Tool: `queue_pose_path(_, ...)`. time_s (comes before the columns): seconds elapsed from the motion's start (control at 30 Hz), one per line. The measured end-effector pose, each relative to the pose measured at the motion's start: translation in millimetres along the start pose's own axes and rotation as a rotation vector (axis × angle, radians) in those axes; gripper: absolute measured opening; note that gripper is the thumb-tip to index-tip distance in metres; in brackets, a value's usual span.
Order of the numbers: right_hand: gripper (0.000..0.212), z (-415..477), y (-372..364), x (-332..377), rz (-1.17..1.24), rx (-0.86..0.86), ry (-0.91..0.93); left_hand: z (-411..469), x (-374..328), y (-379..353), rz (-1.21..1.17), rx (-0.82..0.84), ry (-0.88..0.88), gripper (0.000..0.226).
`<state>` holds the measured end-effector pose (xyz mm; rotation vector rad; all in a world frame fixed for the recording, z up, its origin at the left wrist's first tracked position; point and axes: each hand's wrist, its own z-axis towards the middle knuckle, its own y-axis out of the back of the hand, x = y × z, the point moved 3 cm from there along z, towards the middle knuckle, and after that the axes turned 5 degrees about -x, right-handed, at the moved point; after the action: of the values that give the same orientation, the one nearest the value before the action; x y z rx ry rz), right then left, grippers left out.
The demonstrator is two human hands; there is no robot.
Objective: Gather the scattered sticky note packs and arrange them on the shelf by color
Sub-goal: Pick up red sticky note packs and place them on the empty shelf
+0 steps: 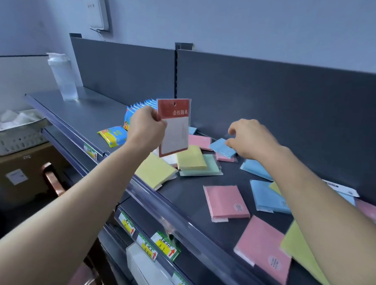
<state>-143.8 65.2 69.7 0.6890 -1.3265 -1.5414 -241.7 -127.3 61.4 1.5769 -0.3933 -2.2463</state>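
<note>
Sticky note packs lie scattered on the dark shelf [192, 199]: pink [225, 202], yellow [155, 171], blue [269, 197] and green [211, 168] among them. My left hand [147, 127] holds up a red-and-white pack [175, 128] by its left edge, above the yellow packs. My right hand [249, 138] reaches down with curled fingers onto a blue pack [222, 147] near the back panel; whether it grips the pack is unclear. My right forearm hides some packs at the right.
Blue and yellow snack packets [115, 135] lie left of the notes. A clear bottle [63, 77] stands at the shelf's far left. A white basket [13, 133] sits lower left. Price tags [155, 247] line the shelf's front rail.
</note>
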Motion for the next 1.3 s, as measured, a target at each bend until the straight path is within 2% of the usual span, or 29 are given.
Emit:
queue_pose_path(0.17, 0.032, 17.0, -13.4, 16.7, 0.053, 0.022, -0.015, 23.2, 9.9, 6.2, -0.070, -0.051, -0.044, 0.005)
queue_pose_path(0.37, 0.039, 33.8, -47.2, 39.9, 0.121, 0.154, -0.006, 45.8, 27.3, 14.0, -0.116, -0.051, -0.034, 0.007)
queue_pose_path(0.57, 0.056, 43.1, -87.8, 65.5, -0.071, 0.412, -0.089, 63.4, 52.0, 25.6, -0.117, -0.071, 0.007, 0.006)
queue_pose_path(0.73, 0.055, 51.1, -97.4, 75.0, -0.056, 0.479, -0.154, 76.3, 62.5, 31.2, -0.111, -0.075, 0.022, 0.007)
queue_pose_path(0.83, 0.038, 57.1, -97.6, 82.8, -0.034, 0.406, -0.077, 80.5, 64.6, 30.6, -0.117, -0.064, 0.018, 0.005)
queue_pose_path(0.9, 0.055, 60.6, -98.2, 93.7, 0.074, 0.358, 0.030, 81.9, 65.7, 31.1, -0.119, -0.057, 0.014, 0.007)
queue_pose_path(1.0, 0.068, 66.2, -104.4, 109.4, 0.232, 0.530, 0.120, 83.2, 68.1, 34.8, -0.116, -0.052, -0.002, 0.007)
queue_pose_path(1.07, 0.075, 73.7, -111.6, 114.4, 0.169, 0.687, 0.143, 83.6, 70.8, 39.0, -0.104, -0.052, -0.010, 0.004)
queue_pose_path(1.13, 0.080, 81.5, -113.9, 117.7, 0.064, 0.753, 0.164, 83.7, 74.6, 43.8, -0.094, -0.050, -0.012, 0.002)
queue_pose_path(1.3, 0.078, 91.3, -116.7, 123.5, -0.006, 0.697, 0.213, 84.0, 83.2, 53.5, -0.066, -0.074, -0.008, 0.003)
